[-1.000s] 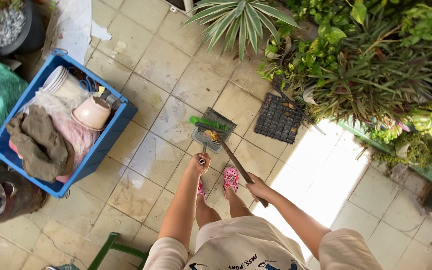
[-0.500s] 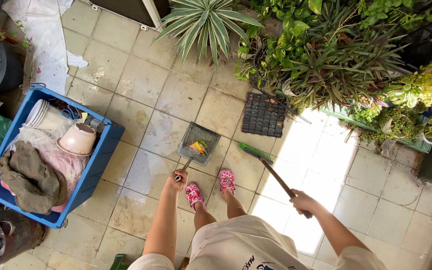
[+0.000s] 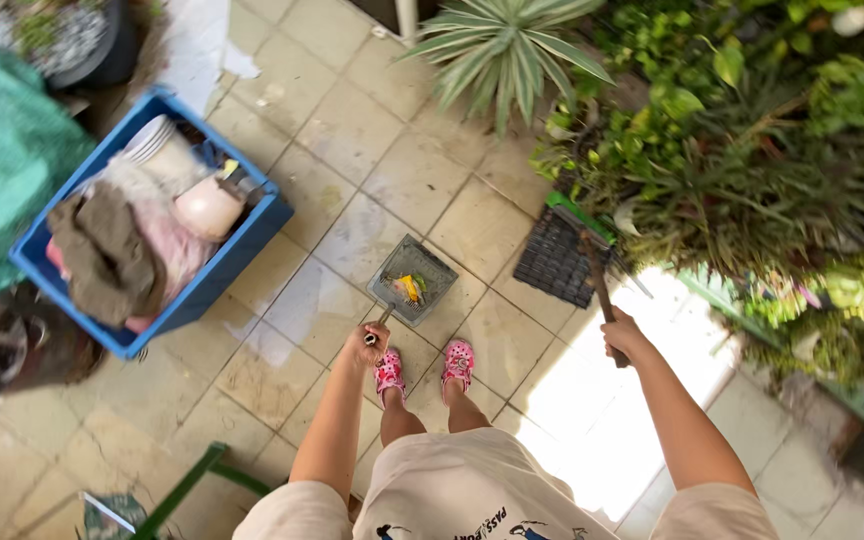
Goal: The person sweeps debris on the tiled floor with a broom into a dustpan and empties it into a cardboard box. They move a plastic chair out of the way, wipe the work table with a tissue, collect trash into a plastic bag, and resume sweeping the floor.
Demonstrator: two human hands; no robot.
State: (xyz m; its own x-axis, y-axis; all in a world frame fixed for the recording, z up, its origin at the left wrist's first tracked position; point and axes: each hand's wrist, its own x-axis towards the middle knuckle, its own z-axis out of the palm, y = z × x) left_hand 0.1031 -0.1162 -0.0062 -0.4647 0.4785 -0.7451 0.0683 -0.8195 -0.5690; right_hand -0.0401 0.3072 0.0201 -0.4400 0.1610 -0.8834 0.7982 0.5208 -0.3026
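No packages, labels, signs or screens visible anywhere around the blue crate (image 3: 237,255); only dark printed lettering and a small figure on the pale shirt (image 3: 472,505), well below and right of that crate, at the bottom edge of view.

Dustpan (image 3: 413,281), held by the left hand (image 3: 367,345) through a thin handle: grey, matt, probably plastic, though this cannot be settled from above. Broom (image 3: 592,262) shaft in the right hand (image 3: 623,336): dull brown, wood-like. Mat (image 3: 554,263) just beyond that grip: black, ribbed. Floor tiles (image 3: 342,130): beige, matt, stained. Crate (image 3: 220,270) beyond the left grip: glossy blue plastic, holding crumpled cloth.
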